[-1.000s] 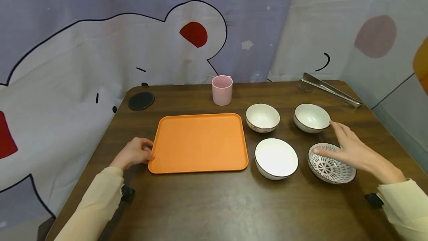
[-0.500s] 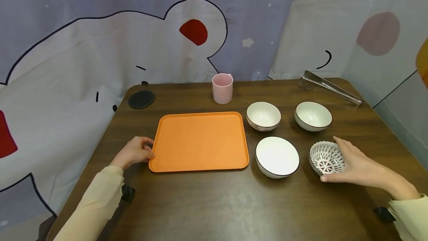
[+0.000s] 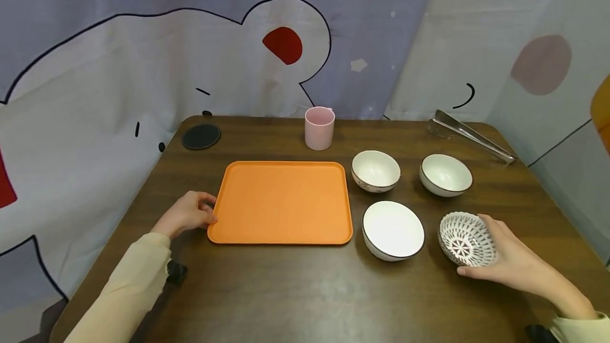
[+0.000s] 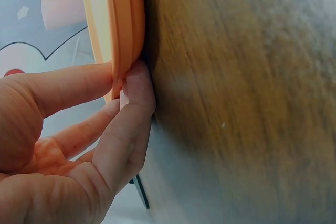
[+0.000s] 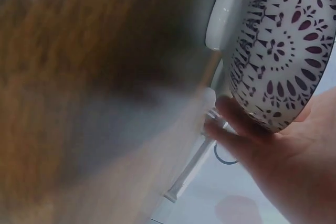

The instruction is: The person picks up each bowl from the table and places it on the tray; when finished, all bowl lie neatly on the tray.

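Note:
At the left edge of the orange tray [image 3: 281, 202], my left hand [image 3: 188, 211] pinches the rim. The left wrist view shows the thumb on top of the tray's rim [image 4: 126, 19] and fingers underneath. On the right, my right hand [image 3: 512, 255] holds a patterned bowl [image 3: 466, 240] by its right side, thumb at the near rim and fingers behind. Dark petal shapes cover the bowl's outer wall [image 5: 289, 51] in the right wrist view. I cannot tell whether this bowl touches the table. A plain white bowl [image 3: 393, 230] stands just left of it.
Two more bowls, one floral-sided [image 3: 376, 171] and one pale with a dark rim [image 3: 445, 175], stand farther back. A pink mug [image 3: 319, 128], a black round coaster [image 3: 201, 136] and metal tongs [image 3: 474, 136] lie along the far side of the wooden table [image 3: 286, 295].
My right hand has come down from above the patterned bowl to its right side and now grips it. The left hand stays at the tray's edge. The head view has shifted slightly.

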Demonstrator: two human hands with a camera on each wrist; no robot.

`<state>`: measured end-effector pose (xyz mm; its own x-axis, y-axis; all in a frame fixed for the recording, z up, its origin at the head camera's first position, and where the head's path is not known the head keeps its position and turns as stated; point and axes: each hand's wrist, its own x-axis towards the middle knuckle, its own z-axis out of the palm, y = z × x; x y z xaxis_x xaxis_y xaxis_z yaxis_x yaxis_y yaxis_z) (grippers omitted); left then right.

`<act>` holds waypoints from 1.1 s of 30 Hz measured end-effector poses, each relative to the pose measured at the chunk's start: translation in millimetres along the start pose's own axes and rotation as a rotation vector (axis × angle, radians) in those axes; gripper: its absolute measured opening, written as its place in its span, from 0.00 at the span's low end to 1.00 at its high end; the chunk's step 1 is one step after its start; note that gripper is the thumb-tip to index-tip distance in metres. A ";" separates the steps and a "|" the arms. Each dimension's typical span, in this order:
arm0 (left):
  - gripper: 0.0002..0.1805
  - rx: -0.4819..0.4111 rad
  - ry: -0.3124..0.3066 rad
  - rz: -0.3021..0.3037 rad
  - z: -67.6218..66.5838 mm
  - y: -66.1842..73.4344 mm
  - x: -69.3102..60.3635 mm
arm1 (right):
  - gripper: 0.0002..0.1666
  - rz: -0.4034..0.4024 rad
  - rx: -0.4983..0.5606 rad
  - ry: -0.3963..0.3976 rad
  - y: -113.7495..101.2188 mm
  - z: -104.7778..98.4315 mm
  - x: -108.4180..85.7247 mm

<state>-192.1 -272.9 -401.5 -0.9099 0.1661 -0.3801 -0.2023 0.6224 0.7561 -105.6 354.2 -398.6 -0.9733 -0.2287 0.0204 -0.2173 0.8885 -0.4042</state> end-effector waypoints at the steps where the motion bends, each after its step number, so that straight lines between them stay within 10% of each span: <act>1: 0.29 -0.003 0.000 -0.002 0.3 -0.6 -0.5 | 0.71 0.000 0.000 0.008 -0.3 1.5 -0.7; 33: 0.31 0.020 -0.004 0.012 -1.1 -2.4 0.5 | 0.72 0.134 0.041 0.347 -25.4 -17.7 -2.0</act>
<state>-192.5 -275.1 -402.9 -0.9108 0.1762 -0.3734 -0.1844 0.6357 0.7496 -99.5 339.0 -372.1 -0.9616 0.0433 0.2709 -0.0900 0.8830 -0.4607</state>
